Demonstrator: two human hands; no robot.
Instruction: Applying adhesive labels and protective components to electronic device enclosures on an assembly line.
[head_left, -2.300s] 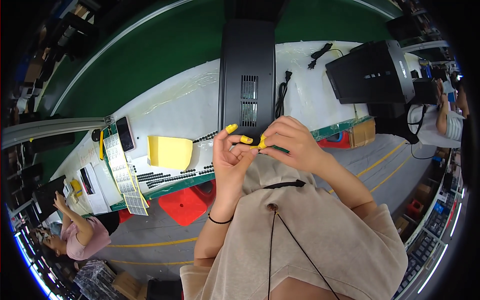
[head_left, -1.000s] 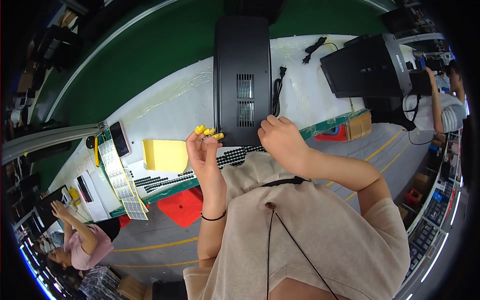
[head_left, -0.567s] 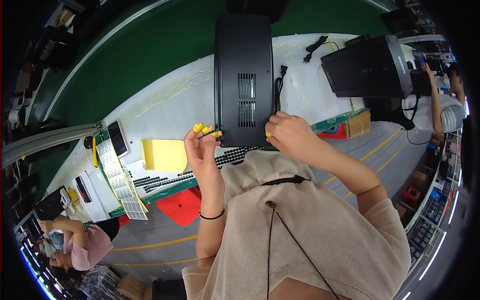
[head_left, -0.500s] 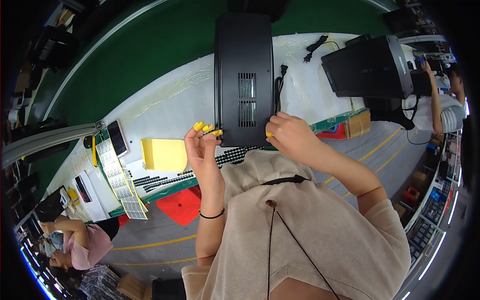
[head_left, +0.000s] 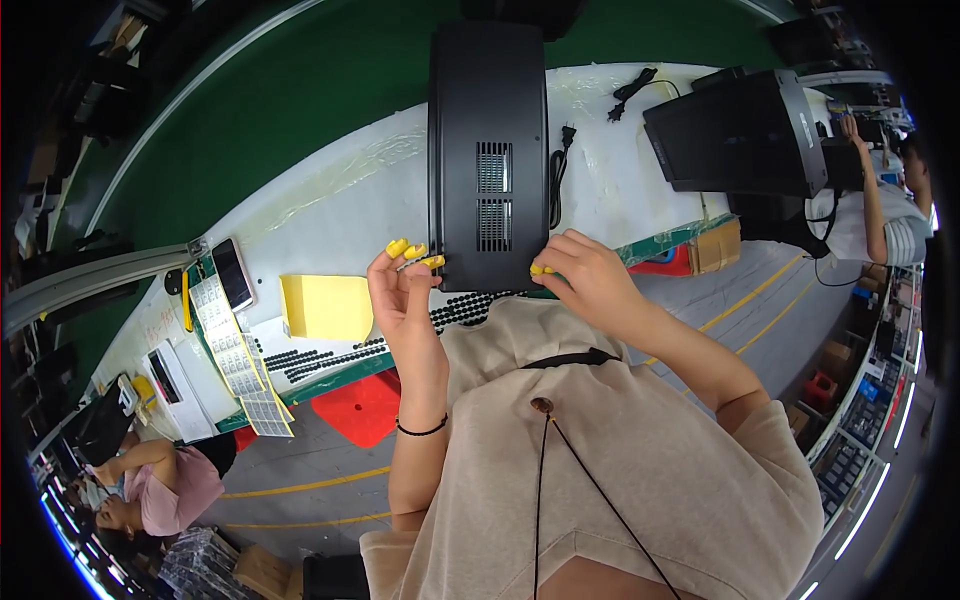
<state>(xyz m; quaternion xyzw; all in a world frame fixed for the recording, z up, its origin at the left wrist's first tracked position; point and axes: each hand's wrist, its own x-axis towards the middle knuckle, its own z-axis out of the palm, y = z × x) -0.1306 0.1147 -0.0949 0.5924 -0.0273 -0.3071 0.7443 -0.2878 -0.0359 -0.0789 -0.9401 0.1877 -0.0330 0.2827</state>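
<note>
A long black casing with two vent grilles lies lengthwise on the white worktable, its near end close to my body. Yellow finger cots cover several fingertips of my left hand, which is at the casing's near left corner with thumb and forefinger drawn together. At the near right corner is my right hand, its fingers bunched against the casing edge and a yellow cot showing at one tip. Whatever either pinch holds is too small or hidden. Rows of round black pads lie along the near table edge, partly behind my left hand.
Left of the casing lie a yellow tray-like piece, a phone and label sheets. A coiled power cord rests beside its right side. Another black case stands farther right. Co-workers sit at both ends; a red stool is below.
My right hand has turned slightly, its fingertips showing more at the corner. My left hand and the casing stay nearly in place.
</note>
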